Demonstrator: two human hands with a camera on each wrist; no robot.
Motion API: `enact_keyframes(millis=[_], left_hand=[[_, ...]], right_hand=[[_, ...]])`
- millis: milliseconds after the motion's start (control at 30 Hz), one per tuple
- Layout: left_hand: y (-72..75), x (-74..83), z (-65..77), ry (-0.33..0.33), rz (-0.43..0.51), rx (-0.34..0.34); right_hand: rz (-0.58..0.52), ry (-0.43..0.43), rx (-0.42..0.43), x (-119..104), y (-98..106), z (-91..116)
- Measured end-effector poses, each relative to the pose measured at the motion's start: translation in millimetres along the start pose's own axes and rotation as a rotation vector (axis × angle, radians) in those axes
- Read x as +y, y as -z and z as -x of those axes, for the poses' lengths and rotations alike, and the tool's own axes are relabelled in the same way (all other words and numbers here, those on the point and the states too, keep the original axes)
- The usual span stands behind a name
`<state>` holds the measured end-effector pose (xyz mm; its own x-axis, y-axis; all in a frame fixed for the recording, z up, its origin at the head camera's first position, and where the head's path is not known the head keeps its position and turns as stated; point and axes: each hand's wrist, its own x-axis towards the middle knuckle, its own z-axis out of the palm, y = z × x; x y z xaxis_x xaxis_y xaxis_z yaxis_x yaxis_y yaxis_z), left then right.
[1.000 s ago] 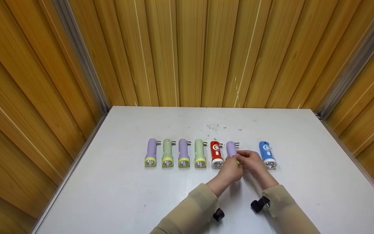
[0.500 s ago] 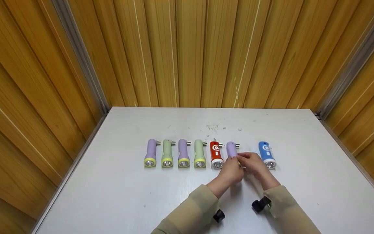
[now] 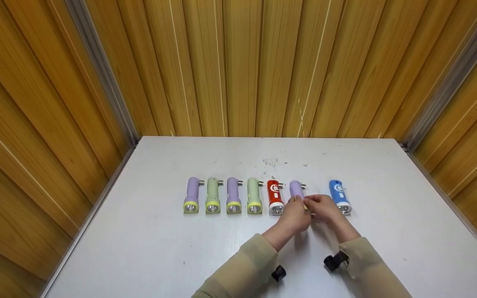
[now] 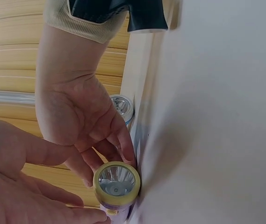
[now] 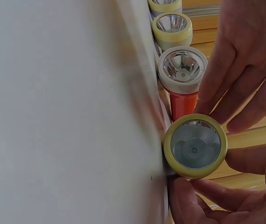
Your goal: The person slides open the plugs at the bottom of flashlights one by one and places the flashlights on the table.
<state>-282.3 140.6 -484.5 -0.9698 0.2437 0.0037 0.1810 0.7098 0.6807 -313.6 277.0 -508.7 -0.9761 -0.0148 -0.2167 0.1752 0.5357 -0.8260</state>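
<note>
A purple flashlight with a yellow head and metal plug prongs lies on the white table, between both hands. My left hand holds its head end from the left, covering much of the lens end. From the other side, the fingers of my right hand hold the same end. Both wrist views face its round lens, with fingertips touching around the rim. Just left of it lies a red flashlight with a white head. A blue flashlight is right of the hands.
Farther left, several green and purple flashlights lie in the same row, lenses toward the person. The table meets wood-patterned walls at the back and sides. Black camera mounts hang at the wrists.
Both hands stay at the purple flashlight's head end. My right hand and forearm have shifted slightly right and toward the person. The other flashlights have not moved.
</note>
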Motion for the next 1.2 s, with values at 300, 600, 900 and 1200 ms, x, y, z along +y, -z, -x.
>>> enact_keyframes(millis=[300,600,900,1200], left_hand=[[0.7,9.0,-3.4,-0.040,0.131,0.053],[-0.7,22.2,-14.4,-0.045,0.300,0.073],[-15.1,37.2,-22.3,-0.019,0.341,0.088],[-36.6,53.5,-23.3,0.083,0.350,0.016]], right_hand=[[0.010,0.051,0.059,-7.0,14.1,5.5],[-0.056,0.057,0.183,-8.9,47.3,6.5],[-0.046,-0.031,0.332,4.8,74.2,0.4],[-0.061,-0.168,0.268,30.4,85.3,-8.2]])
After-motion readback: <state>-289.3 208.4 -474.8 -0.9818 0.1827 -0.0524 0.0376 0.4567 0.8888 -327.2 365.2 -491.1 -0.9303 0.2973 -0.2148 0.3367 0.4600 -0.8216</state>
